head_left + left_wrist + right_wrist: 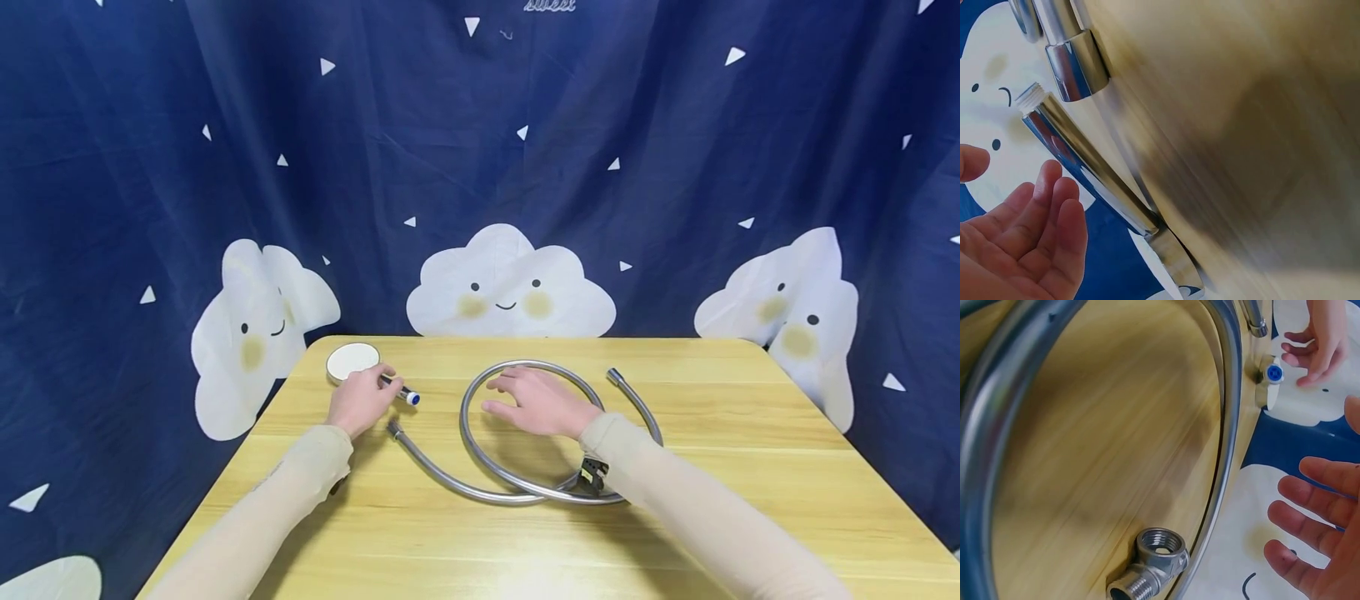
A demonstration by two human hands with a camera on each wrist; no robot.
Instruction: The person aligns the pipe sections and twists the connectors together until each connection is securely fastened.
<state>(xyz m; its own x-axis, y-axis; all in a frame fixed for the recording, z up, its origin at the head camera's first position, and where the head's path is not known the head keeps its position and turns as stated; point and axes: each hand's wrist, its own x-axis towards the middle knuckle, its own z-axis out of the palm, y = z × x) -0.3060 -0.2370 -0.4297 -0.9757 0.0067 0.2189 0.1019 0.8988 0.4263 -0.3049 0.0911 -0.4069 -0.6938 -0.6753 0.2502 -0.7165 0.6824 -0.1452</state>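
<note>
At the back left, a hand shower [352,361] lies on the table with its round white face up. My left hand [363,402] hovers at its chrome handle [1094,165], with thumb and fingers apart in the left wrist view. The handle's threaded white end [411,398] points right. My right hand [542,402] is held over a coiled metal shower hose [465,417], fingers spread and holding nothing. Inside the hose loop lies a metal tee fitting [1159,556], hidden in the head view by my right hand and arm.
One hose end [394,428] lies just in front of the shower handle; the other hose end [615,376] points toward the back right. The wooden table [735,417] meets a dark blue curtain [480,150] with white clouds at its back edge.
</note>
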